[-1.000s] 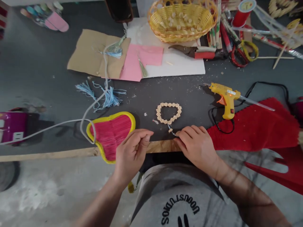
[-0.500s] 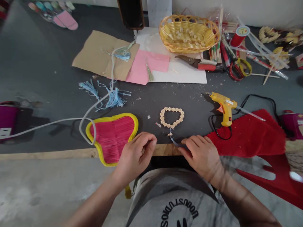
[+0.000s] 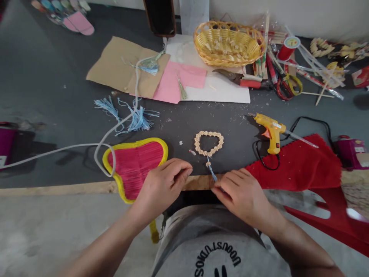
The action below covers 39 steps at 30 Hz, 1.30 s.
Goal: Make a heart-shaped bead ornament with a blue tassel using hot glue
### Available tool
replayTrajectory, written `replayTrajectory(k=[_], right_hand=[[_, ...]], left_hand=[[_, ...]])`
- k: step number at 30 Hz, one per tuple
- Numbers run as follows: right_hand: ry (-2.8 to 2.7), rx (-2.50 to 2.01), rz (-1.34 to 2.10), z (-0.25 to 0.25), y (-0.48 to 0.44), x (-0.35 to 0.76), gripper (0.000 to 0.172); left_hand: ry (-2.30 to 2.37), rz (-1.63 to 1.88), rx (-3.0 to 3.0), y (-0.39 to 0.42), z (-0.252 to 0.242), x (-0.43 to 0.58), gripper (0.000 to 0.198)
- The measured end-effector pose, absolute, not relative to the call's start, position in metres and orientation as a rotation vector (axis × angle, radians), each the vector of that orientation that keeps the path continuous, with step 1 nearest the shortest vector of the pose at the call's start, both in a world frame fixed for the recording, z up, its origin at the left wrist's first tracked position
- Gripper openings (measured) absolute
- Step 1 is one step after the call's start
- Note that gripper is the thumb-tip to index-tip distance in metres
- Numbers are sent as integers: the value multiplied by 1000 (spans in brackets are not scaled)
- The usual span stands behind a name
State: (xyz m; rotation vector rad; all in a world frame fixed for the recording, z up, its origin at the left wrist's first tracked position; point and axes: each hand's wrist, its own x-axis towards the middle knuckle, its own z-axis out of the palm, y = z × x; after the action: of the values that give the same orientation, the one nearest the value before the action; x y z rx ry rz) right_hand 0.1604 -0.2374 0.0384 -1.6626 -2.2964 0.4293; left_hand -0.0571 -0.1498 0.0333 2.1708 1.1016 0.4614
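A heart-shaped ring of small pale beads (image 3: 197,145) lies near the table's front edge. From its lower tip a blue tassel (image 3: 213,175) with a small bead cluster (image 3: 208,164) at its top hangs toward me. My right hand (image 3: 240,196) is closed in a pinch on the tassel's lower strands, at the wooden edge. To the left of the heart, my left hand (image 3: 165,184) is also pinched closed; whatever its fingertips hold, if anything, is too small to make out. That wrist partly covers a pink fan with a yellow rim (image 3: 135,165).
A yellow glue gun (image 3: 271,129) rests beside red felt (image 3: 300,165) on the right. Loose blue tassels (image 3: 138,119) and a grey cable (image 3: 72,147) lie left. Behind are a wicker basket (image 3: 230,59), pliers (image 3: 242,79), scissors (image 3: 294,84) and a red thread spool (image 3: 286,50).
My right hand has shifted left and slightly down, drawing the blue tassel straighter below the heart. My left hand stays pinched in nearly the same place.
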Motion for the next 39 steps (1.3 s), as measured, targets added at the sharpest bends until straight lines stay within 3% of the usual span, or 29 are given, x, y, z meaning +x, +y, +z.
replayTrajectory(k=[3, 8, 13, 21, 24, 28, 33, 39], right_hand=[[-2352, -1551, 569, 37, -237, 158, 21], [-2249, -1852, 428, 34, -238, 163, 24], [-2352, -1861, 413, 28, -242, 159, 10], [-2376, -1598, 346, 31, -231, 139, 21], [-2355, -1514, 387, 31, -230, 140, 26], [-2285, -1585, 414, 30, -235, 151, 26], [-2209, -1663, 424, 28, -238, 168, 28], [-2154, -1690, 442, 23, -235, 182, 28]], left_hand=[[1101, 491, 2198, -149, 31, -58, 13], [1092, 521, 2199, -146, 28, -63, 20], [1101, 519, 2216, -144, 28, -63, 22], [1016, 412, 2313, -151, 25, -53, 29], [1029, 440, 2328, -153, 26, -44, 22], [1121, 422, 2390, -158, 27, -25, 11], [1238, 268, 2512, -163, 27, -7, 19], [1311, 245, 2238, -158, 28, -9, 19]])
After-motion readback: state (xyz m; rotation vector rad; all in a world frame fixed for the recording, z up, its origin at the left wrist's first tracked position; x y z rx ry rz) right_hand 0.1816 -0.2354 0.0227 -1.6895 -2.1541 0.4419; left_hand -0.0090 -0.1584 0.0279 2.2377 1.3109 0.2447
